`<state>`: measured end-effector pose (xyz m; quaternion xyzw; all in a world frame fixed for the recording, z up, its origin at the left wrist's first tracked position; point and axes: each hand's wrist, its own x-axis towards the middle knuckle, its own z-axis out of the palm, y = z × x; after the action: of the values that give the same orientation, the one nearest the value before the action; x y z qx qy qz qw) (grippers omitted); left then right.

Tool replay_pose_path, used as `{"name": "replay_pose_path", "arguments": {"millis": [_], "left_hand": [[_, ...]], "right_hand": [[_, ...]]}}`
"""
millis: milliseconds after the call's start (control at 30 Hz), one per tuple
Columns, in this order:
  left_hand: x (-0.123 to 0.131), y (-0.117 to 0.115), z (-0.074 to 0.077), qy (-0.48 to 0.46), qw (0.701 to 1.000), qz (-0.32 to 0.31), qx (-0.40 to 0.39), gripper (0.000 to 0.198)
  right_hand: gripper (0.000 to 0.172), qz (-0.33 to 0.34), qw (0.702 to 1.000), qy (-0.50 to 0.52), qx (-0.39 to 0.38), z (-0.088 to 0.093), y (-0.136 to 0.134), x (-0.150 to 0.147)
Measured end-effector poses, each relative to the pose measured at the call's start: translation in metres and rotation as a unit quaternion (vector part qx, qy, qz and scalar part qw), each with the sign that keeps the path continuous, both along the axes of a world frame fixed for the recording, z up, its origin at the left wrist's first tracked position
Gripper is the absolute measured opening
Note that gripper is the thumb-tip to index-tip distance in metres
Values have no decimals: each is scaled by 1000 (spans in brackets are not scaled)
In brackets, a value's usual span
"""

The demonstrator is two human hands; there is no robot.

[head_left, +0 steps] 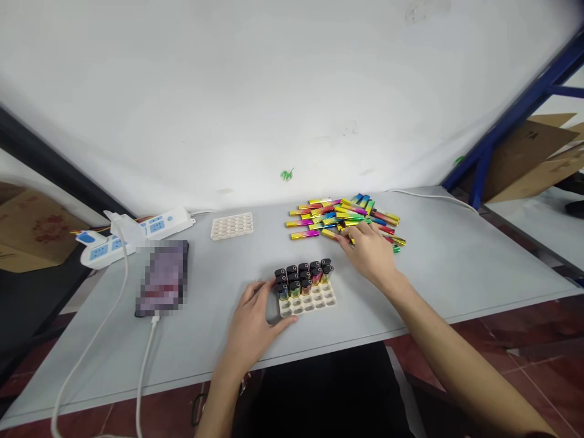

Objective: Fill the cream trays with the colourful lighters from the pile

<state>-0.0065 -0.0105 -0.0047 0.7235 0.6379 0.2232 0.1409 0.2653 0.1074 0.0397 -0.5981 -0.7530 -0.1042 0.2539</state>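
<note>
Black-topped lighters (305, 277) with shiny coloured bodies stand upright in the back rows of a white tray (314, 307) with oval holes; its front holes are unfilled. My left hand (253, 322) grips the tray's left end, thumb at the near corner and fingers by the far side. At the back of the table lies a loose pile of shiny tubes (305, 235) in yellow, pink, green, blue and red, like lighter bodies. My right hand (368, 246) reaches into the pile's front, fingers curled down and closed; whatever lies under the fingertips is hidden.
A second white holed tray (232, 225) lies at the back left. Further left are a power strip (137, 237) with cables and a phone (162, 278) on a charging cord. Blue metal framing (481, 170) and cardboard boxes (529, 158) stand at the right.
</note>
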Motion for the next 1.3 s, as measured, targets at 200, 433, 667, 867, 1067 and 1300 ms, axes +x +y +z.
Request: {"name": "replay_pose_path", "arguments": {"millis": [200, 433, 667, 867, 1067, 1300], "left_hand": [[0, 0, 2, 3, 1000, 2, -2, 76], [0, 0, 1, 24, 1000, -1, -7, 76], [-1, 0, -1, 32, 999, 3, -3, 75], [-1, 1, 0, 30, 1000, 4, -4, 76], [1, 1, 2, 27, 1000, -5, 10, 75], [1, 0, 3, 28, 999, -5, 20, 74]], "right_hand": [[25, -21, 997, -65, -36, -33, 16, 12], [19, 33, 976, 217, -15, -28, 11, 13], [23, 119, 813, 544, -171, -24, 3, 1], [48, 112, 765, 580, -258, -23, 3, 0], [60, 96, 700, 646, -289, -28, 7, 1], [54, 82, 680, 668, -292, -29, 7, 2]]}}
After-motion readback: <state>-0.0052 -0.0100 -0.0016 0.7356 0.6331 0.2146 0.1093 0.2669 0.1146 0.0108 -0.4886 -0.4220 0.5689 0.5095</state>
